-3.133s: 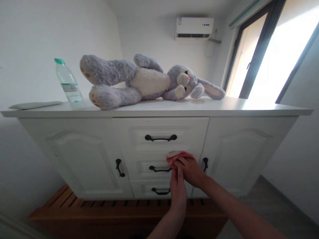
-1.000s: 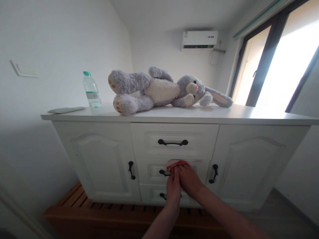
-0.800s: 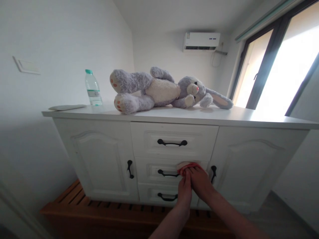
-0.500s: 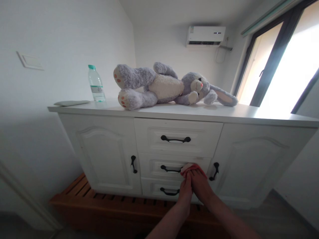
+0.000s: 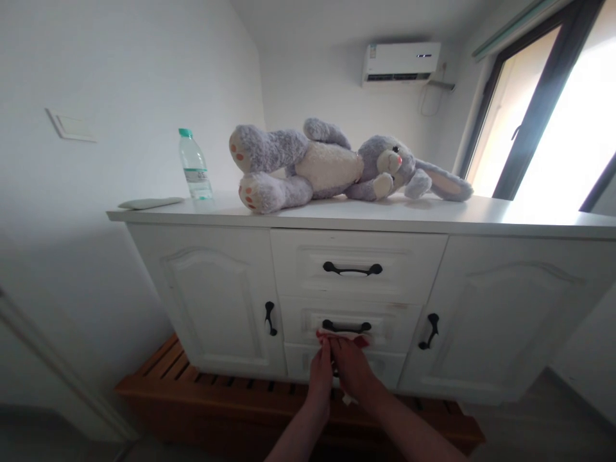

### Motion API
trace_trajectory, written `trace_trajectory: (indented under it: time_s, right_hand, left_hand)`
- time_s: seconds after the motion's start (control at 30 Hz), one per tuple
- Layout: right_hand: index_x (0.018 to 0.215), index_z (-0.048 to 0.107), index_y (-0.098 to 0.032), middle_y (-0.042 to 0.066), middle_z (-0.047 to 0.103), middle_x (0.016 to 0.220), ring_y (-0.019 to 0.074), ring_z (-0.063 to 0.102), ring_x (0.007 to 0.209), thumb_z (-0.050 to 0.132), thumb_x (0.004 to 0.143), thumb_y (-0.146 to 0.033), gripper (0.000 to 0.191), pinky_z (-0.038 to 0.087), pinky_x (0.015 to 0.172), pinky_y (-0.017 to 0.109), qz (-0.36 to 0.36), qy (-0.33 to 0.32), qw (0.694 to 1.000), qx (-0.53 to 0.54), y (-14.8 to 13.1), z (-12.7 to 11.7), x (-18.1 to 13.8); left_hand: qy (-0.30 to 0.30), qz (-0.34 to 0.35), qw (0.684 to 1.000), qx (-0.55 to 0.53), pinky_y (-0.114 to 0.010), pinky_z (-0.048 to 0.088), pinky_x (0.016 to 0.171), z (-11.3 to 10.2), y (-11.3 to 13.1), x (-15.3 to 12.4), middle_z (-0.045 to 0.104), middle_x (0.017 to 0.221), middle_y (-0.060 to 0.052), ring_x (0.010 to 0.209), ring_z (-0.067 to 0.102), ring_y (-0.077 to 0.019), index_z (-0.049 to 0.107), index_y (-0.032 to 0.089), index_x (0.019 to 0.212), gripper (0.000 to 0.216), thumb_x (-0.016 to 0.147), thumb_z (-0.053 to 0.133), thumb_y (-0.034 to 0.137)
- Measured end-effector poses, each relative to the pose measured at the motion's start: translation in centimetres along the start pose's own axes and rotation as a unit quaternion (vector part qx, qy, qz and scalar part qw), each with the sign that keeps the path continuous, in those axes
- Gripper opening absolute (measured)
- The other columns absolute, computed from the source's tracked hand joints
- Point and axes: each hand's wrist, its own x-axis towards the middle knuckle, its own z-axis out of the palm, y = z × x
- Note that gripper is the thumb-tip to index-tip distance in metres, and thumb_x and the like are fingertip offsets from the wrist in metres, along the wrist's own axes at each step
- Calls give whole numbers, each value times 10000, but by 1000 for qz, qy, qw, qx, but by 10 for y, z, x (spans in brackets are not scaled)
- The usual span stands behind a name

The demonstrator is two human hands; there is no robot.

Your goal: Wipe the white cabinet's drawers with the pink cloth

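Note:
Both my hands press a red cloth [image 5: 359, 339] against the front of a white cabinet [image 5: 216, 289], at the lower edge of the middle drawer [image 5: 389, 321]. My right hand [image 5: 352, 371] lies flat over the cloth with fingers pointing up. My left hand [image 5: 321, 373] is right beside it, fingers touching the cloth's left end. The cloth sits just under the middle drawer's black handle [image 5: 346, 326] and hides the bottom drawer's handle.
A grey plush rabbit [image 5: 332, 163] lies on the cabinet top, with a water bottle [image 5: 195, 165] and a flat pale object [image 5: 150, 203] to its left. A wooden slatted platform [image 5: 202, 385] carries the cabinet. An air conditioner [image 5: 402, 62] and window [image 5: 553, 109] are behind.
My hands and the cloth have moved from the right end of the middle drawer down and left, to its lower edge under the handle. The camera has shifted back and left.

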Motion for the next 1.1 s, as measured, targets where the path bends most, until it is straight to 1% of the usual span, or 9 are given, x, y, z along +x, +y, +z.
trace_trajectory:
  time_s: [0.17, 0.27, 0.33, 0.47, 0.53, 0.63, 0.7, 0.93, 1.1]
  right_hand:
    - [1378, 526, -94, 165, 595, 1363, 230, 535, 1290, 500, 883, -58, 497, 417, 1110, 359, -35, 19, 998, 49, -30, 15, 27]
    - [1349, 538, -104, 149, 596, 1348, 206, 517, 1296, 491, 913, -85, 439, 414, 1120, 348, -43, 49, 996, 54, -45, 1, 40]
    - [1365, 530, -124, 137, 596, 1343, 203, 508, 1294, 471, 936, -96, 434, 394, 1140, 380, -47, 77, 995, 31, -51, -16, 45]
    - [1299, 587, -144, 104, 637, 1274, 206, 524, 1252, 459, 931, -73, 397, 341, 1173, 400, -57, 85, 995, -5, -48, -49, 40]
    - [1257, 616, -142, 107, 650, 1254, 220, 538, 1232, 456, 930, -85, 369, 381, 1139, 398, -48, 72, 996, -2, -40, -60, 32]
    - [1251, 626, -168, 102, 656, 1247, 227, 616, 1116, 432, 948, -151, 359, 526, 922, 358, 10, 42, 999, 29, -23, -71, 17]
    - [1236, 635, -183, 94, 664, 1235, 214, 658, 1026, 407, 958, -189, 359, 542, 816, 321, 42, 21, 998, 46, -10, -77, 8]
    - [1229, 619, -231, 80, 663, 1272, 194, 691, 934, 365, 957, -206, 372, 504, 826, 297, 64, 10, 996, 61, 15, -104, -15]
    - [1150, 641, -206, 92, 694, 1178, 213, 687, 887, 389, 927, -179, 338, 500, 765, 304, 68, 4, 998, 9, 7, -105, -14]
  left_hand:
    - [75, 45, 993, 73, -448, 466, 1046, -25, 29, 1, 754, 1187, -190, 1142, 676, -319, 723, 138, 1110, 563, 871, 526, 609]
    - [120, 118, 972, 163, -450, 434, 1068, -24, 45, -4, 746, 1154, -179, 1141, 653, -323, 728, 145, 1081, 489, 906, 495, 538]
    - [132, 175, 950, 220, -439, 397, 1104, -15, 54, -10, 696, 1228, -179, 1183, 614, -312, 712, 146, 1141, 473, 926, 472, 491]
    - [83, 216, 936, 265, -413, 360, 1139, 11, 65, -23, 653, 1265, -160, 1215, 577, -281, 687, 162, 1224, 498, 969, 379, 458]
    - [54, 222, 935, 272, -417, 363, 1136, 22, 62, -28, 661, 1223, -151, 1198, 580, -277, 690, 169, 1222, 504, 979, 351, 453]
    - [52, 232, 925, 298, -441, 374, 1127, 35, 50, -33, 625, 1212, -156, 1163, 581, -286, 688, 178, 1236, 492, 966, 391, 463]
    - [63, 243, 914, 318, -458, 367, 1132, 42, 40, -36, 601, 1215, -165, 1156, 573, -295, 686, 179, 1248, 489, 953, 425, 470]
    - [-22, 264, 902, 341, -426, 196, 1252, 61, 27, -44, 436, 1555, -164, 1469, 347, -288, 631, 190, 1335, 526, 953, 422, 485]
    - [-50, 257, 904, 339, -409, 185, 1260, 55, 27, -44, 410, 1588, -155, 1485, 332, -275, 590, 186, 1382, 559, 960, 394, 496]
